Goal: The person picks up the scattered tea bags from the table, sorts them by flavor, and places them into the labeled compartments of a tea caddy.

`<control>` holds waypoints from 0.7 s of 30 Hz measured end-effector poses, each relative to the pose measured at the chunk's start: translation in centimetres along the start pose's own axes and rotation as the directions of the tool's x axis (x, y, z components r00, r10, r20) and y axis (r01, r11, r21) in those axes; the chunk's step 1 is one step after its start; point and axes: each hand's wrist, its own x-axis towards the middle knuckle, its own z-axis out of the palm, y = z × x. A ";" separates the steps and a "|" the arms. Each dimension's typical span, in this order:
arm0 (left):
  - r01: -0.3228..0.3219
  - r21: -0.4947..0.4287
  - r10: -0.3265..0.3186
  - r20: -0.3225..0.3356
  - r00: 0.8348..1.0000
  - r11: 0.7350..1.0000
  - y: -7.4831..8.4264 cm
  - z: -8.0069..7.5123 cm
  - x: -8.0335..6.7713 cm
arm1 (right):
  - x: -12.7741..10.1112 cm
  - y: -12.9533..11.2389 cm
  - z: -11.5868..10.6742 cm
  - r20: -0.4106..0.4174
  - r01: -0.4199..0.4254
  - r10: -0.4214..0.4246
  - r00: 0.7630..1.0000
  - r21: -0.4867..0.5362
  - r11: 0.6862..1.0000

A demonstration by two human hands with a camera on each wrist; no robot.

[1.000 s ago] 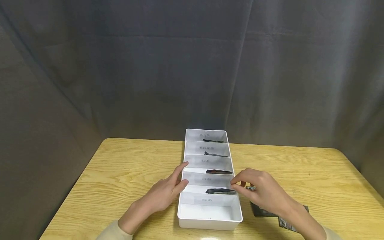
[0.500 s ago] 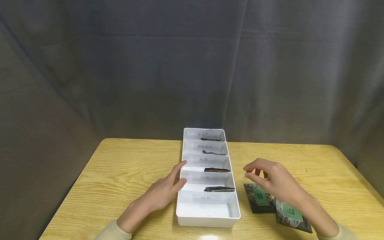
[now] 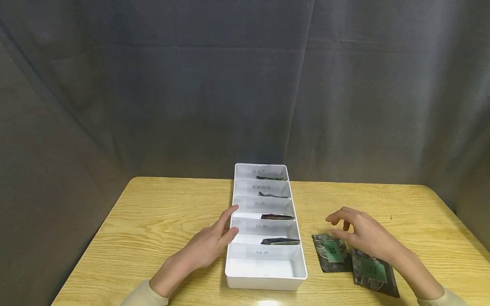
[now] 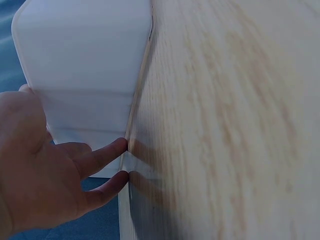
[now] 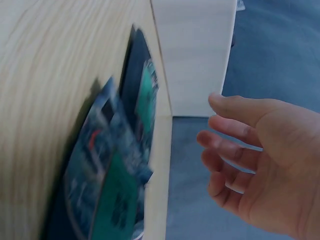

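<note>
A white divided tray (image 3: 231, 263) stands lengthwise in the middle of the wooden table (image 3: 160, 221). Several of its compartments hold a dark packet, such as the packet (image 3: 280, 241) in the second nearest one; the nearest compartment looks bare. My left hand (image 3: 214, 242) rests with straight fingers (image 4: 102, 156) against the tray's left wall (image 4: 85, 65). Two dark packets with green labels (image 3: 332, 251) (image 3: 373, 272) lie on the table right of the tray. My right hand (image 3: 360, 233) hovers just above them, fingers loosely spread, holding nothing. The right wrist view shows the packets (image 5: 115, 190) blurred beside that hand (image 5: 250, 160).
A dark grey curtain (image 3: 245, 85) hangs behind and left of the table. The table's edges run close on the left, right and near sides.
My right hand drew back from the tray's right side toward the two packets and lowered over them, uncovering them. The left hand stayed on the tray's left wall.
</note>
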 end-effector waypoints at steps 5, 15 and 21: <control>0.000 0.000 0.000 0.007 1.000 1.000 0.0 0.0 0.1 | -0.3 1.3 0.0 0.065 -0.030 0.028 0.997 0.026 0.999; -0.008 0.002 0.008 0.012 1.000 1.000 -0.1 -0.1 0.1 | -0.8 2.7 0.2 0.136 -0.049 0.039 0.990 0.076 0.996; -0.011 -0.001 0.011 0.009 1.000 1.000 -0.1 -0.1 0.0 | -1.0 3.4 0.5 0.163 -0.078 0.058 0.985 0.119 0.990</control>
